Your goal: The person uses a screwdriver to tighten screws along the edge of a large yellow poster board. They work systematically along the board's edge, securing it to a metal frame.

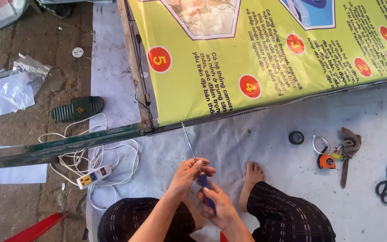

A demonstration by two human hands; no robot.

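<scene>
— Just below the bottom edge of the yellow banner, what have the hands got?

— A screwdriver. Its thin metal shaft slants up toward the banner's edge, the tip just beside the spot where the green metal frame bar meets the wooden strip. The right hand is wrapped around the blue handle; the left hand is pinched closed on the shaft just above that handle.

— And around it?

— Left of the banner's corner a white power strip lies in loops of its own cord, with a green sandal beyond. Right of the screwdriver, below the banner, sit a roll of black tape, an orange tape measure and, farther out, black scissors. A bare foot rests on the white sheet, close to the hands.

— What could go wrong?

— My guess: the shaft is long and thin, so a hard push off-line could make the tip skid off and tear the banner fabric. A slip downward might jab the fingers gripping the shaft, or the foot beside them.
</scene>
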